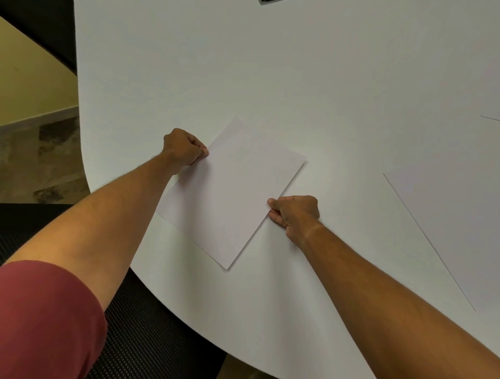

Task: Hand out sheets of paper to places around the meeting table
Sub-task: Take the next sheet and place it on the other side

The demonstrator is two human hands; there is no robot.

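- Sheet (230, 194): white, flat on table (297, 81), set askew near the curved near edge.
- Left hand (184, 148): fingers curled, pinching sheet's left edge.
- Right hand (295, 212): fingers curled, pinching sheet's right edge.
- Second sheet (454, 230): flat on table, well apart to the right.
- Chair (140, 338): black mesh, below table edge.

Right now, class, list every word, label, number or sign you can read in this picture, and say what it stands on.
None can be read.
Sheet of paper pinched by the left hand and right hand: blank.
Second sheet on the white table: blank.
Dark object at the top edge: cut off, too little shows to read.
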